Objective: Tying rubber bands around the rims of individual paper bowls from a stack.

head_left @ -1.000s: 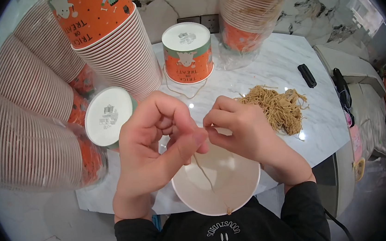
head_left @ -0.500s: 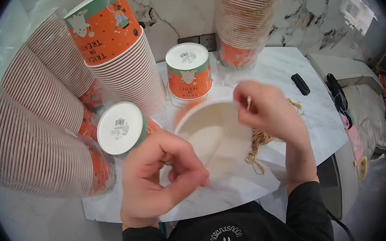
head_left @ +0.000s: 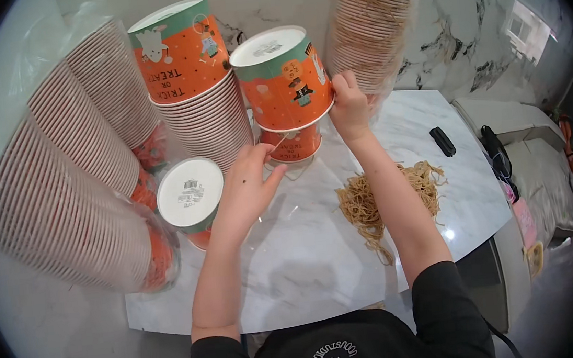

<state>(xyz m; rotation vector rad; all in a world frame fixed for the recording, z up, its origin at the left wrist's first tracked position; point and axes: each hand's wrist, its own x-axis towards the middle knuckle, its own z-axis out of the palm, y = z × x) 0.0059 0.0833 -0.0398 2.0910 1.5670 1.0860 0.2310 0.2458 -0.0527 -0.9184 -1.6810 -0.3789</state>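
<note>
My right hand (head_left: 350, 104) grips the rim of an upside-down orange and green paper bucket (head_left: 288, 89) on its right side. The bucket sits over or just above another upside-down paper bucket (head_left: 293, 145), which it partly covers; whether the two touch is hard to tell. My left hand (head_left: 249, 186) is at the lower left of the held bucket, thumb and fingers apart. Its fingertips are beside a thin cord handle (head_left: 281, 141) hanging from the rim.
An upside-down bucket (head_left: 190, 192) stands left of my left forearm, before a tall bucket stack (head_left: 201, 118). Plastic-wrapped bucket stacks (head_left: 62, 214) lean at far left; another wrapped stack (head_left: 372, 26) stands behind. A tan cord pile (head_left: 365, 206) and black object (head_left: 443, 142) lie on the marble table (head_left: 310, 280).
The bucket, earlier open side toward me between my hands, is turned upside down and moved away to the standing bucket. Both hands reached forward; the left one has opened.
</note>
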